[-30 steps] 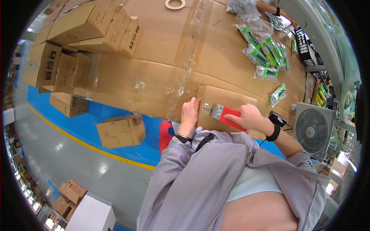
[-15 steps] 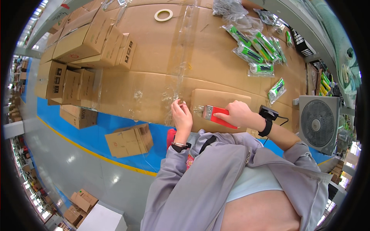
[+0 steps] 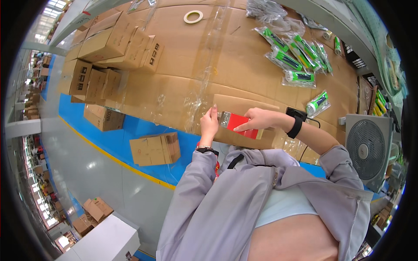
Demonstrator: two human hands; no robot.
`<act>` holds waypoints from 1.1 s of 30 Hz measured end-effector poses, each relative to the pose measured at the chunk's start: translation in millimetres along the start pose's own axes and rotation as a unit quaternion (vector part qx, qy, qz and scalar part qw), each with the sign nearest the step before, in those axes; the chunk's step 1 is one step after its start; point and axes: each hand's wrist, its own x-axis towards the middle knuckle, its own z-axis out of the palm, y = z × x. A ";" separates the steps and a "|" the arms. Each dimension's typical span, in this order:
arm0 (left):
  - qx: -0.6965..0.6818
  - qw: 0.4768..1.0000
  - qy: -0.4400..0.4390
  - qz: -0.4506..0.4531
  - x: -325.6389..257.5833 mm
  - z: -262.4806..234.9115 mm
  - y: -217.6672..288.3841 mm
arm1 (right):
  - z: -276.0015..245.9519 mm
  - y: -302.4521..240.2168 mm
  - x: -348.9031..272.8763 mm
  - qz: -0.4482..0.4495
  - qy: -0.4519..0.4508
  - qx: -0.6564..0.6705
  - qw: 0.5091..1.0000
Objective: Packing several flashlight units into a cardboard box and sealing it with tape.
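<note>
A flat, closed cardboard box (image 3: 244,102) lies near the front edge of the cardboard-covered table. On its top, my right hand (image 3: 257,119) is wrapped round a red tape dispenser (image 3: 241,125) with a silver metal end that faces left. Next to that metal end, my left hand (image 3: 209,124) is at the left end of the box. Its fingers are stretched upward, and nothing can be seen in them. My right hand covers part of the dispenser, so its far end is only partly visible.
Stacked cartons (image 3: 102,41) stand at the left of the table. A tape roll (image 3: 193,17) lies at the back. Several bagged green items (image 3: 300,54) are at the right, beyond a grey fan (image 3: 369,148). Another carton (image 3: 154,149) sits on the blue floor strip.
My right hand has brought the red dispenser left and slightly up, close to my left hand. My left hand's fingers have straightened upward. The whole view has shifted a little.
</note>
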 end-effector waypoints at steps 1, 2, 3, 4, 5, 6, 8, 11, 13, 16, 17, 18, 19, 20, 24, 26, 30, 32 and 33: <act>0.010 1.000 -0.015 -0.026 -1.1 -2.2 5.8 | 1.8 3.0 -1.8 -0.007 -0.005 -0.003 1.000; 0.012 1.000 -0.008 -0.028 -0.3 -1.4 6.6 | 5.3 7.4 -3.5 -0.027 0.011 -0.019 0.999; 0.013 1.000 0.001 -0.019 0.1 -0.2 3.4 | 7.8 10.0 -5.4 -0.047 0.027 -0.033 0.998; 0.015 1.000 0.008 -0.010 0.4 1.0 0.4 | 7.6 10.9 -6.3 -0.053 0.024 -0.034 0.998; 0.018 1.000 0.013 -0.011 0.7 2.0 -2.3 | 7.0 10.1 -7.1 -0.049 0.021 -0.039 0.998; 0.022 0.999 0.029 0.010 2.7 3.2 -4.0 | 5.5 12.2 -9.5 -0.042 0.022 -0.042 0.998; 0.030 0.998 0.040 0.035 5.7 4.3 -7.2 | 1.2 25.3 -25.9 -0.053 0.031 -0.032 0.998; 0.022 0.999 0.029 0.038 4.1 0.6 -8.6 | -6.5 68.9 -65.6 -0.065 0.036 0.008 0.997; 0.036 0.998 0.029 0.033 4.8 -5.2 -14.8 | -12.9 99.7 -104.5 -0.051 0.032 0.061 0.996; 0.049 0.997 0.035 0.046 2.3 -3.0 -7.1 | -21.5 140.8 -164.8 0.047 0.063 0.075 0.994; 0.064 0.996 0.038 0.042 2.8 -4.1 -6.8 | -17.7 155.2 -176.4 0.065 0.088 0.074 0.991; 0.080 0.995 0.039 0.039 3.9 -3.1 -7.3 | -13.4 160.4 -181.4 0.069 0.096 0.085 0.989; 0.060 0.995 0.051 0.067 4.3 -0.6 -9.4 | -8.9 164.5 -184.0 0.065 0.098 0.089 0.989; 0.063 0.995 0.042 0.072 4.0 -0.5 -11.3 | -4.3 168.5 -185.1 0.059 0.101 0.093 0.989; 0.081 0.992 0.053 0.077 4.7 0.7 -8.3 | -0.5 184.1 -174.5 0.056 0.115 0.108 0.986; 0.083 0.992 0.054 0.077 4.7 0.7 -8.5 | -0.9 186.9 -173.1 0.072 0.111 0.107 0.985; 0.090 0.991 0.053 0.078 3.4 -0.6 -6.3 | -0.3 190.0 -170.7 0.075 0.111 0.099 0.986; 0.097 0.991 0.056 0.075 2.8 -1.1 -6.0 | 0.7 189.6 -168.7 0.071 0.112 0.090 0.987; 0.097 0.991 0.056 0.076 2.6 -1.0 -6.4 | 1.8 189.8 -166.5 0.071 0.119 0.069 0.988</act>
